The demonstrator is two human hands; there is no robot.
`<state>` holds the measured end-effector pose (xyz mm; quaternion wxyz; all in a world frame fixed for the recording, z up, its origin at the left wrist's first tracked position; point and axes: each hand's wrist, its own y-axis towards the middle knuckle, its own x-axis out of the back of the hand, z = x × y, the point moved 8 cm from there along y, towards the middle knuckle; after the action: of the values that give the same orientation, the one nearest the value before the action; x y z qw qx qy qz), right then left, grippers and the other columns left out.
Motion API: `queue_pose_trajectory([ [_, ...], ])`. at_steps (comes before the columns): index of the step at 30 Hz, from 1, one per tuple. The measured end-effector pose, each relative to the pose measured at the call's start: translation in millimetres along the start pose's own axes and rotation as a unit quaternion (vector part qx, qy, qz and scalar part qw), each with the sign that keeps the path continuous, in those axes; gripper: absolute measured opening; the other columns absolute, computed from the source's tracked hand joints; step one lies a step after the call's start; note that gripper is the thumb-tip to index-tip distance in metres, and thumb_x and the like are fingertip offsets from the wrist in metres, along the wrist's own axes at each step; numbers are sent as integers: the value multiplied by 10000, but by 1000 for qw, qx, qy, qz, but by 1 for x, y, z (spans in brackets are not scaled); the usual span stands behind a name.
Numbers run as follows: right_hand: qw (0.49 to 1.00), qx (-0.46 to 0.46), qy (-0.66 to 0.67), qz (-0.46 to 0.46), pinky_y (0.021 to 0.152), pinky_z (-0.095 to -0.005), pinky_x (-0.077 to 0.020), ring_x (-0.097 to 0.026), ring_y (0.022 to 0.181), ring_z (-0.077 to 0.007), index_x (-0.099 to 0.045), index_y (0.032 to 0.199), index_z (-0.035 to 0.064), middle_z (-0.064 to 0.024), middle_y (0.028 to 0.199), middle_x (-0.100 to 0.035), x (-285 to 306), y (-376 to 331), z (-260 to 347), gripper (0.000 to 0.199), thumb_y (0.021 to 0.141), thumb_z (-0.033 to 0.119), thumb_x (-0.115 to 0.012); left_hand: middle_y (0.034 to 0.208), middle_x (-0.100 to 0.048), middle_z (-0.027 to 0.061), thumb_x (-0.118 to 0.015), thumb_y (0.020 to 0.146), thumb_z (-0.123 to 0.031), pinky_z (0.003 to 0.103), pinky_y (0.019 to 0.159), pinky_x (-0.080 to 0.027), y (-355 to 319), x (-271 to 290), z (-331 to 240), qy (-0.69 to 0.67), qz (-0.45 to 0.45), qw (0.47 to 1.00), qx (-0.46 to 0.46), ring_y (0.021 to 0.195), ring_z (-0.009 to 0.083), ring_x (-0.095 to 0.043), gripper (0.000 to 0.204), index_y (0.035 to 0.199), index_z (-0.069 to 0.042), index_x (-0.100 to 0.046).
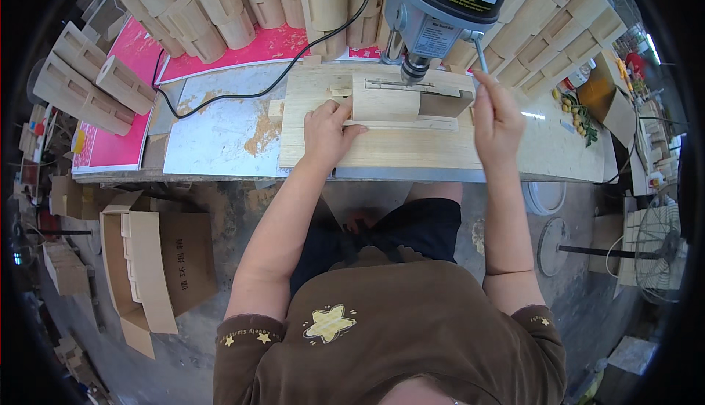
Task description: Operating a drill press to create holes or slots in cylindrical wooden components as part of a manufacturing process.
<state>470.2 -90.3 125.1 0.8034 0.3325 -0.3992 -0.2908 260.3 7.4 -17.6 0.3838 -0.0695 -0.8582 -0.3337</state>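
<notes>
A pale wooden cylinder [385, 104] with a slotted opening lies sideways in a wooden jig board [411, 152] on the bench. My left hand [328, 133] is closed against its left end, thumb held low beside it. Against the cylinder's right end is a grey-brown block [446, 105]. Over the cylinder's far side stands a bench drill press [440, 19], its metal chuck [416, 69] pointing down; whether the bit touches the wood I cannot tell. On the right, my right hand [496, 120] is raised, its fingers closed round the lower end of the drill press's lever [480, 51].
Stacks of similar wooden cylinders [213, 8] line the bench's back, with more at left [88, 96] and right [562, 27]. A black cable [279, 85] curves across the bench. An open cardboard box [158, 258] stands on the floor left; a fan [656, 251] stands right.
</notes>
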Motion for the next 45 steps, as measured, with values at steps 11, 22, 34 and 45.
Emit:
queue_pose_trajectory([
  [11, 997, 64, -2, -29, 552, -288, -406, -508, 588, -199, -649, 1006, 9, -97, 644, -507, -12, -14, -20, 197, 827, -8, -569, 728, -543, 48, -779, 636, -247, 378, 685, -402, 2, -7, 2, -8, 15, 1000, 15, 718, 249, -549, 520, 1123, -143, -628],
  [22, 990, -20, -141, 11, 716, -411, -470, -607, 791, -397, -631, 853, -28, -248, 799, -622, -4, 173, -23, 394, 899, 323, -458, 762, -547, 20, -748, 682, -289, 375, 752, -331, 10, -35, -33, -6, 8, 1000, -7, 781, 216, -538, 505, 1146, -143, -611],
  [34, 996, -61, -15, 56, 561, -359, -434, -570, 588, -299, -638, 884, 20, -171, 640, -568, 18, 42, 11, 197, 877, 180, -525, 766, -536, 30, -752, 676, -295, 375, 750, -331, 5, -30, -20, 4, 36, 999, 23, 791, 222, -541, 539, 1175, -158, -602],
  [45, 991, 46, 104, -72, 720, -310, -424, -555, 741, -218, -587, 1168, 0, -97, 814, -612, -32, -26, -36, 321, 856, 13, -512, 763, -544, 27, -750, 677, -297, 389, 745, -349, 8, -28, -25, 19, 5, 1000, 1, 770, 223, -541, 508, 1143, -148, -612],
])
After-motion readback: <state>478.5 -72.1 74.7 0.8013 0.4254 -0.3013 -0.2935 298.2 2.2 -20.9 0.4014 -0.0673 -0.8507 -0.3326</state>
